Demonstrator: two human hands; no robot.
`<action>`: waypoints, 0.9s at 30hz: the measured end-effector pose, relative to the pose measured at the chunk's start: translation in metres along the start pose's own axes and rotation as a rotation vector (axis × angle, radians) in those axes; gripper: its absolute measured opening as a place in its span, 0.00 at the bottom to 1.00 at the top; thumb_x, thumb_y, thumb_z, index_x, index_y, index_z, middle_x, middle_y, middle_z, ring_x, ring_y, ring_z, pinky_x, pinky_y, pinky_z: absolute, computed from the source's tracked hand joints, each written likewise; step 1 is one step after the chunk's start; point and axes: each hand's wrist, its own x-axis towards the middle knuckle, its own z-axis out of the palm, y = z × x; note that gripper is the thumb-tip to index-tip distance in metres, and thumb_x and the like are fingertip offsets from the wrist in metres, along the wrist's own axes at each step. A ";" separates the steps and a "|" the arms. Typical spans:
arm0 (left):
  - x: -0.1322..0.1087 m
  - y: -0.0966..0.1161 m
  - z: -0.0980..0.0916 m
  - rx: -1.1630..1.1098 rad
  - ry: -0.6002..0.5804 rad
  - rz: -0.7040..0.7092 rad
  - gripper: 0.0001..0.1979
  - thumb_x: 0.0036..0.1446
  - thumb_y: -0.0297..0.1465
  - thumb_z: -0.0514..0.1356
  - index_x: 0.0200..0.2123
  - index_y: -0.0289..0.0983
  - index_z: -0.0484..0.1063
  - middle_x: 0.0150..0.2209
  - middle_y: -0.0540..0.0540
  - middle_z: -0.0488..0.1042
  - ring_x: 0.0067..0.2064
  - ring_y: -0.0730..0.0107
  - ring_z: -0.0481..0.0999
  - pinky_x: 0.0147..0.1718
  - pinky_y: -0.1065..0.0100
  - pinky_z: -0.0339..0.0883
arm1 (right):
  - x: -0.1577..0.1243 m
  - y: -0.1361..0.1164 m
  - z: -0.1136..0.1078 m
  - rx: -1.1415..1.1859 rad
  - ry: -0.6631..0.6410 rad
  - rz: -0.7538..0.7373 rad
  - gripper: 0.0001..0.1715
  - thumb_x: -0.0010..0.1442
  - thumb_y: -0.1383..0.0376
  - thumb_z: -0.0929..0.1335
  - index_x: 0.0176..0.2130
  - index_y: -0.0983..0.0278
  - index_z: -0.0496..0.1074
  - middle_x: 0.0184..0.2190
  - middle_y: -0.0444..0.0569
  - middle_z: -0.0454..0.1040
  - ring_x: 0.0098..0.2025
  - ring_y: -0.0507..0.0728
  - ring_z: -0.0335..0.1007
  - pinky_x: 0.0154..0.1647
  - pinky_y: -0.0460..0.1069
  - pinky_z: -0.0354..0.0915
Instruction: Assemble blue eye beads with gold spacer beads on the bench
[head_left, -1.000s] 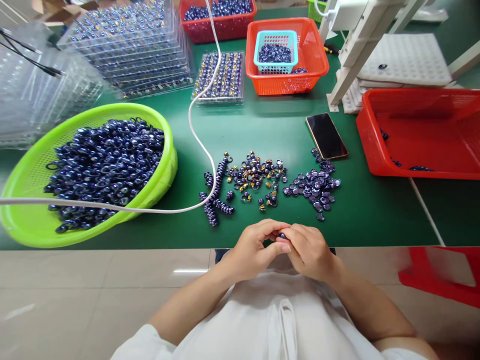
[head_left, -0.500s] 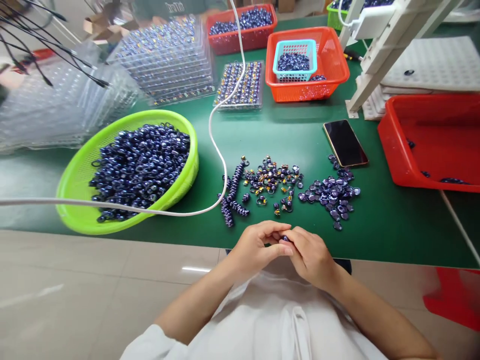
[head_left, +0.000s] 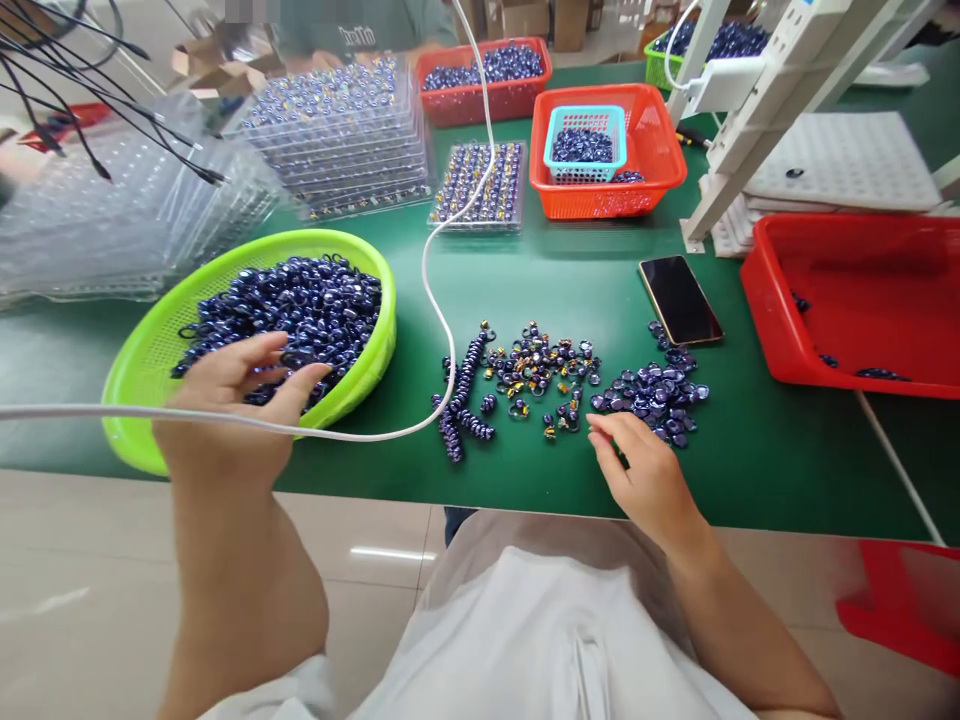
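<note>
My left hand (head_left: pixel 236 410) hovers over the near rim of a lime green basket (head_left: pixel 142 345) heaped with dark blue rings (head_left: pixel 292 310); its fingers are spread and hold nothing I can see. My right hand (head_left: pixel 645 475) rests on the green table by the front edge, fingers loosely extended, fingertips pointing at a small pile of dark blue oval stones (head_left: pixel 652 395). Left of that pile lie loose rings with gold parts (head_left: pixel 536 365) and a row of stacked blue rings (head_left: pixel 461 395).
A white cable (head_left: pixel 435 290) curves across the table and over the green basket. A phone (head_left: pixel 680 300) lies behind the stones. Red baskets (head_left: pixel 772 300) (head_left: pixel 607 190), a small teal basket (head_left: pixel 585 125), stacked clear trays (head_left: pixel 337 130) and a white stand (head_left: pixel 757 110) fill the back. Another person stands beyond the table.
My hands were pressed together at the table edge around a small blue piece. They have parted: the left swung out to the green basket, the right moved forward toward the stone pile.
</note>
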 end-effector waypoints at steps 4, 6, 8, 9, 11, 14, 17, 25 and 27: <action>0.002 0.007 0.005 0.137 0.012 0.301 0.21 0.54 0.35 0.69 0.50 0.33 0.77 0.56 0.42 0.77 0.57 0.45 0.75 0.60 0.44 0.66 | 0.011 0.002 0.004 -0.123 0.007 -0.067 0.18 0.67 0.72 0.63 0.56 0.64 0.69 0.48 0.57 0.76 0.50 0.63 0.70 0.52 0.60 0.70; -0.014 0.024 0.016 0.058 0.011 0.384 0.19 0.55 0.33 0.69 0.50 0.35 0.77 0.54 0.42 0.78 0.55 0.50 0.76 0.58 0.48 0.69 | 0.019 -0.001 0.009 -0.183 -0.037 -0.082 0.20 0.67 0.73 0.63 0.57 0.65 0.68 0.51 0.57 0.75 0.51 0.64 0.68 0.53 0.60 0.70; -0.037 0.043 0.031 -0.041 -0.092 0.417 0.17 0.56 0.31 0.68 0.49 0.38 0.77 0.53 0.43 0.78 0.54 0.54 0.77 0.57 0.49 0.69 | 0.024 -0.002 0.014 -0.251 -0.080 -0.081 0.21 0.66 0.73 0.63 0.57 0.65 0.69 0.52 0.57 0.74 0.51 0.64 0.67 0.53 0.60 0.70; -0.049 0.052 0.039 -0.113 -0.157 0.431 0.15 0.57 0.30 0.67 0.48 0.39 0.77 0.52 0.43 0.78 0.53 0.55 0.77 0.56 0.50 0.70 | 0.026 -0.002 0.017 -0.280 -0.097 -0.077 0.20 0.66 0.73 0.63 0.55 0.65 0.71 0.51 0.57 0.75 0.50 0.65 0.67 0.52 0.60 0.70; -0.075 0.068 0.055 -0.257 -0.304 0.455 0.12 0.58 0.28 0.65 0.47 0.39 0.76 0.49 0.42 0.79 0.52 0.57 0.78 0.53 0.53 0.73 | 0.026 -0.002 0.019 -0.314 -0.123 -0.068 0.15 0.66 0.73 0.64 0.49 0.65 0.74 0.47 0.56 0.76 0.47 0.65 0.67 0.49 0.60 0.70; -0.113 0.083 0.074 -0.406 -0.526 0.473 0.13 0.60 0.27 0.63 0.49 0.39 0.75 0.49 0.40 0.79 0.50 0.59 0.78 0.49 0.56 0.76 | 0.019 -0.001 0.016 -0.290 -0.157 -0.067 0.10 0.66 0.71 0.64 0.41 0.65 0.75 0.40 0.55 0.75 0.43 0.63 0.66 0.45 0.58 0.71; -0.142 0.092 0.088 -0.465 -0.651 0.506 0.16 0.60 0.26 0.62 0.52 0.37 0.73 0.50 0.37 0.77 0.52 0.56 0.77 0.49 0.53 0.76 | 0.007 -0.004 0.009 -0.217 -0.202 -0.066 0.09 0.66 0.72 0.63 0.41 0.65 0.73 0.39 0.55 0.75 0.42 0.62 0.66 0.42 0.57 0.70; -0.163 0.100 0.108 -0.475 -0.687 0.496 0.16 0.63 0.26 0.59 0.53 0.35 0.71 0.48 0.36 0.77 0.49 0.55 0.75 0.47 0.53 0.75 | -0.016 -0.013 0.002 0.134 -0.025 0.137 0.07 0.66 0.71 0.64 0.40 0.61 0.71 0.39 0.50 0.75 0.43 0.59 0.71 0.45 0.55 0.69; -0.161 0.101 0.109 -0.472 -0.687 0.496 0.16 0.63 0.26 0.59 0.54 0.34 0.71 0.48 0.36 0.77 0.50 0.55 0.74 0.47 0.53 0.75 | -0.019 -0.012 0.001 0.216 0.027 0.265 0.05 0.66 0.69 0.65 0.40 0.60 0.72 0.40 0.49 0.77 0.42 0.57 0.73 0.42 0.53 0.69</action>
